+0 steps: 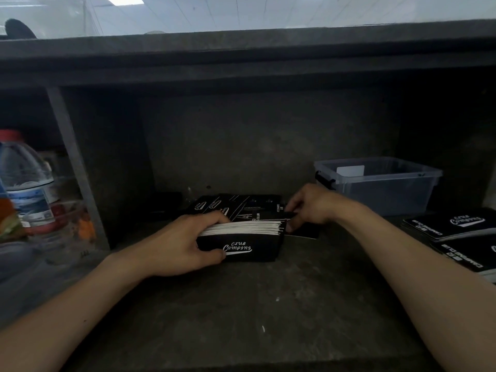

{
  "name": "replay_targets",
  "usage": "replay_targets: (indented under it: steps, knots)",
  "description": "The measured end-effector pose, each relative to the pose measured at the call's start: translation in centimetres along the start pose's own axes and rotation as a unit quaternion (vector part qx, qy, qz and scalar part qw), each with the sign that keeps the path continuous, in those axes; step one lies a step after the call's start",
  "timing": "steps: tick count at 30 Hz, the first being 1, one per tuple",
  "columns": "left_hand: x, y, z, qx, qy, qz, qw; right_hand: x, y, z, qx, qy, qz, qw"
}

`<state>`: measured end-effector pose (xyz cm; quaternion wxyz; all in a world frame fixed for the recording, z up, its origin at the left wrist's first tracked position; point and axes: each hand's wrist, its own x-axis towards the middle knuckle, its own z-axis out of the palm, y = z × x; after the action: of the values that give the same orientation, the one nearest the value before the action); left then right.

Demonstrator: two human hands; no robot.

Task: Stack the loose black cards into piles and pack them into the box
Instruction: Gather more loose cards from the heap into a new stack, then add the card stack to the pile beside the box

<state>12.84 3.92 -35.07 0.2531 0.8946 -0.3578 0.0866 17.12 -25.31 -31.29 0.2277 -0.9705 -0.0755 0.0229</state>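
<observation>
My left hand [185, 241] grips a thick stack of black cards [249, 240] standing on its long edge, white card edges up, the "Club Camping" logo facing me. My right hand [308, 208] pinches a single black card [276, 215] at the stack's right end, just behind it. Loose black cards [233, 206] lie spread on the dark surface behind the stack. Another flat card [306, 233] lies under my right hand. A clear plastic box [381, 183] stands at the back right, a white card inside it.
Two finished piles of black cards [456, 226] lie at the right edge. Left of a grey upright post [75, 167] stand a water bottle [26, 181] and other containers. A dark shelf overhangs the work surface [241, 304].
</observation>
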Motion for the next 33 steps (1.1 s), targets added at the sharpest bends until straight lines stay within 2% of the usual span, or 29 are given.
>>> replay_targets:
  steps: [3, 4, 7, 9, 15, 21, 25, 27, 30, 33]
  knots:
    - [0.2, -0.3, 0.2, 0.017, 0.023, -0.003, 1.000, -0.6, -0.5, -0.6, 0.094, 0.040, -0.059, 0.993]
    - [0.2, -0.2, 0.2, 0.006, 0.031, -0.010, 0.999, -0.9, -0.9, -0.6, 0.123, 0.016, -0.076, 0.989]
    - [0.2, -0.3, 0.5, -0.031, 0.032, -0.027, 0.999, -1.9, -2.5, 0.2, 0.229, -0.138, -0.090, 0.959]
    - [0.2, -0.1, 0.5, -0.033, 0.021, -0.038, 0.999, -2.3, -3.5, 1.0, 0.289, -0.177, -0.083, 0.937]
    - [-0.1, 0.9, 0.5, -0.033, 0.072, -0.045, 0.996, -4.3, -5.1, 1.3, 0.183, -0.066, -0.067, 0.979]
    - [0.9, 2.7, 1.8, -0.128, 0.067, -0.153, 0.978, -8.1, -4.6, 4.7, 0.103, 0.021, -0.045, 0.993]
    - [1.1, 4.3, 2.2, -0.195, 0.085, -0.226, 0.951, -8.4, -3.6, 5.5, 0.153, 0.056, -0.062, 0.985]
    - [0.9, 5.0, 2.8, -0.151, 0.098, -0.229, 0.957, -8.4, -2.9, 5.6, 0.144, 0.071, -0.073, 0.984]
    - [0.9, 6.1, 3.6, 0.019, 0.097, -0.240, 0.966, -9.1, -2.8, 6.3, 0.120, 0.096, -0.070, 0.986]
    - [1.2, 7.9, 3.1, 0.005, 0.097, -0.246, 0.964, -10.5, -2.7, 5.2, 0.122, 0.120, -0.088, 0.981]
